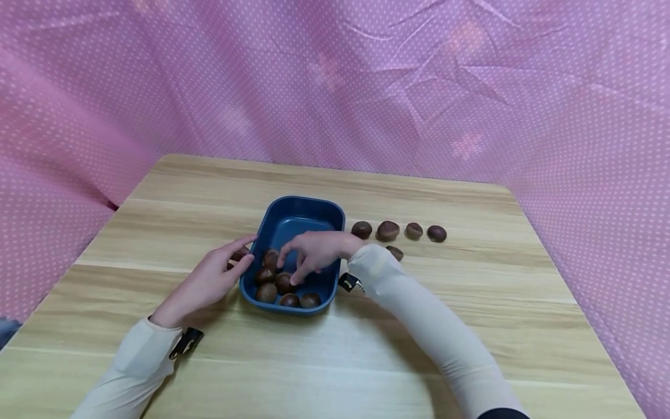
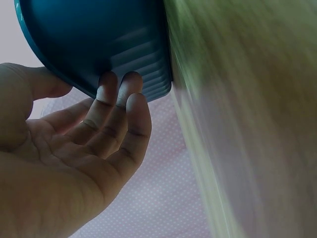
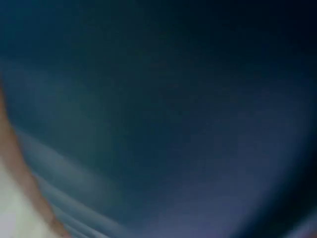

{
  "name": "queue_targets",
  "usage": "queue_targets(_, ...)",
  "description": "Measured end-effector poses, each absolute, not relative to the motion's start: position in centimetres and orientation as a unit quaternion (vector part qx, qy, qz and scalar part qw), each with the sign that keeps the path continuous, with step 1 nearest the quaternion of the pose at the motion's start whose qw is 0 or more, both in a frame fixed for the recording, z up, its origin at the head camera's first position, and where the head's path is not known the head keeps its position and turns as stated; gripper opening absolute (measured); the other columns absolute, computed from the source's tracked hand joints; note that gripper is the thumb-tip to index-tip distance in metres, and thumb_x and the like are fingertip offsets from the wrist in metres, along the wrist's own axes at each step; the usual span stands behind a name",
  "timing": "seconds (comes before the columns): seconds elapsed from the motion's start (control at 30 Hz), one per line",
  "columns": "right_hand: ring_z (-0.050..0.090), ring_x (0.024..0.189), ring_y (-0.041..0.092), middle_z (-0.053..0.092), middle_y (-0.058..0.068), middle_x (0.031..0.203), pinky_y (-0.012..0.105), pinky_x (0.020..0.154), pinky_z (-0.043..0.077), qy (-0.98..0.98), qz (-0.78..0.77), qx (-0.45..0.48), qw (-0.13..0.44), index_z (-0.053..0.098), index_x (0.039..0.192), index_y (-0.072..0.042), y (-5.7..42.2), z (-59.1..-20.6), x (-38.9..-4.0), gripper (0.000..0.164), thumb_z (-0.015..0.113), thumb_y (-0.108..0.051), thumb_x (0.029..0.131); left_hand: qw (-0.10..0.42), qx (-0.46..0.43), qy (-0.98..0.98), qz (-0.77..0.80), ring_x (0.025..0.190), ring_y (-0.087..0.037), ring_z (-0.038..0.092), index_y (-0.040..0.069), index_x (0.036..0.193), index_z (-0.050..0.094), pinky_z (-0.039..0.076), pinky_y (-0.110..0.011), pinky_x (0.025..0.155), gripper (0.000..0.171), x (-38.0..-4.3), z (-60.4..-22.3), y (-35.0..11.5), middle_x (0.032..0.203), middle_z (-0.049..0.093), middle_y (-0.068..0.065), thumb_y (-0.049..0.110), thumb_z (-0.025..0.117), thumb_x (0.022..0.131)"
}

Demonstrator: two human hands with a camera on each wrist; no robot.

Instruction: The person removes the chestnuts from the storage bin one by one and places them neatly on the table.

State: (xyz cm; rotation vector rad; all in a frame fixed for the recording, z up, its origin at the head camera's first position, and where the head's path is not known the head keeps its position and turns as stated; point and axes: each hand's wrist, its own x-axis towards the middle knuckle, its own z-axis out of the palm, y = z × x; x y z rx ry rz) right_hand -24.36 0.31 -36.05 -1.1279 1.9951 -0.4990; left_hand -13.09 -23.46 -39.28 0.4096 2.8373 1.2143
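Plainly in the head view, chestnuts [image 1: 266, 293] cluster at the near end of a blue box [image 1: 290, 230] on the wooden table [image 1: 262, 361], the right hand [image 1: 316, 251] reaching in among them, thumb and finger apart, though whether they pinch one I cannot tell. From the left wrist, the left hand [image 2: 84, 144] rests loosely bent fingers against the box's outer wall, thumb at the rim. The right wrist view is mostly blue blur.

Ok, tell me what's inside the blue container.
At least six chestnuts show inside the blue container, grouped toward its near end. The right hand is in there too. The far end looks bare; whatever lies beneath that hand is covered.
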Motion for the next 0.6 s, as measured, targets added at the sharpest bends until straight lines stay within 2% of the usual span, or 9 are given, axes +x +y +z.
queue_targets(0.27,0.064,0.06,0.013,0.07,0.0,0.07,0.023,0.062,0.05,0.782,-0.17,-0.442,0.405,0.058,0.131,-0.022,-0.33,-37.27,-24.0,0.04,0.075,-0.027,0.095,0.01,0.132,0.912,0.389,0.103,-0.031,0.067,0.002,0.154,0.042,0.056,-0.049,0.088,0.048,-13.24,-39.45,-23.53,0.117,0.068,-0.019,0.02,0.047,0.11)
queue_targets(0.43,0.067,0.065,0.013,0.071,-0.002,0.071,0.022,0.063,0.049,0.784,-0.169,-0.447,0.397,0.059,0.127,-0.023,-0.33,-37.28,-23.95,0.035,0.074,-0.027,0.096,0.011,0.131,0.913,0.386,0.105,-0.031,0.066,0.003,0.154,0.042,0.055,-0.049,0.09,0.048,-13.37,-39.46,-23.58,0.118,0.067,-0.019,0.021,0.047,0.11)
queue_targets(0.6,0.07,0.069,0.015,0.073,-0.001,0.074,0.024,0.067,0.05,0.786,-0.175,-0.454,0.381,0.058,0.131,-0.023,0.12,-36.66,-23.73,0.039,0.073,-0.03,0.096,0.011,0.135,0.913,0.386,0.105,-0.03,0.066,0.003,0.154,0.042,0.055,-0.049,0.09,0.047,-13.38,-39.63,-23.6,0.118,0.067,-0.019,0.02,0.046,0.11)
